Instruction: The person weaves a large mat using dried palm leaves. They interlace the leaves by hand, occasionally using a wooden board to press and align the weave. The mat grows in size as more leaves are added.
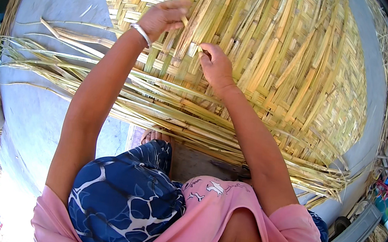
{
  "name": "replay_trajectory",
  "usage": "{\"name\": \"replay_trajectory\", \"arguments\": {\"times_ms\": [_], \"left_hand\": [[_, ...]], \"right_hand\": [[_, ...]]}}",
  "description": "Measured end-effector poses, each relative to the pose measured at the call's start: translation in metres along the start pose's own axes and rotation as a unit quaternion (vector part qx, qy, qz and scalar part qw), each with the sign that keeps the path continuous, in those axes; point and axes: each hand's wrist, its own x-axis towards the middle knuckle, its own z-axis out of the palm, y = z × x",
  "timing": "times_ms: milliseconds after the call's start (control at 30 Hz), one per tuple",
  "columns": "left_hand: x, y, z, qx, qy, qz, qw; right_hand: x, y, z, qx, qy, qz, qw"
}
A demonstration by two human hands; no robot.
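- A person's right hand pinches the tip of a pale strip between thumb and forefinger above a woven mat.
- The left hand, farther off and to the left, curls its fingers beside a short strip end; whether it grips cannot be told.
- The mat spreads across the far side, long flat strips lying over its middle.
- Loose stalks run left to right along its near edge.

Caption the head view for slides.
Over a woven mat, the right hand pinches a strip, the left hand nearby.
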Motion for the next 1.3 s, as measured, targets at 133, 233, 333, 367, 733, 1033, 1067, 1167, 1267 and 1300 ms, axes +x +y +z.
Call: {"name": "replay_trajectory", "arguments": {"times_ms": [133, 233, 333, 367, 733, 1033, 1067, 1167, 1267, 1300], "left_hand": [[-0.014, -0.007, -0.035, -0.042, 0.096, 0.018, 0.994], [-0.035, -0.022, -0.045, 0.002, 0.154, -0.018, 0.988], [-0.042, -0.036, -0.056, 0.043, 0.182, -0.036, 0.982], [-0.043, -0.038, -0.057, 0.066, 0.177, -0.034, 0.981], [-0.048, -0.047, -0.079, -0.066, 0.216, -0.067, 0.972], [-0.064, -0.032, -0.117, -0.212, 0.03, -0.019, 0.977], [-0.062, -0.027, -0.118, -0.205, 0.01, -0.013, 0.979], [-0.061, -0.008, -0.101, -0.164, -0.002, 0.018, 0.986], [-0.049, 0.0, -0.086, -0.089, 0.007, 0.017, 0.996], [-0.043, 0.001, -0.08, -0.035, 0.029, -0.004, 0.999]], "right_hand": [[0.005, 0.002, 0.002, -0.002, 0.003, 0.019, 1.0], [0.002, 0.003, 0.002, -0.029, 0.026, -0.013, 0.999], [-0.009, -0.005, 0.004, -0.086, 0.032, -0.053, 0.994], [-0.014, -0.008, 0.005, -0.106, 0.03, -0.065, 0.992], [0.005, -0.036, -0.018, -0.409, -0.159, -0.254, 0.862], [0.032, -0.065, 0.042, -0.15, -0.09, -0.166, 0.971], [0.033, -0.069, 0.046, -0.15, -0.09, -0.153, 0.973], [0.043, -0.084, 0.042, -0.151, -0.16, -0.009, 0.975], [0.047, -0.081, 0.046, -0.147, -0.118, -0.002, 0.982], [0.049, -0.082, 0.047, -0.135, -0.108, 0.008, 0.985]]}}
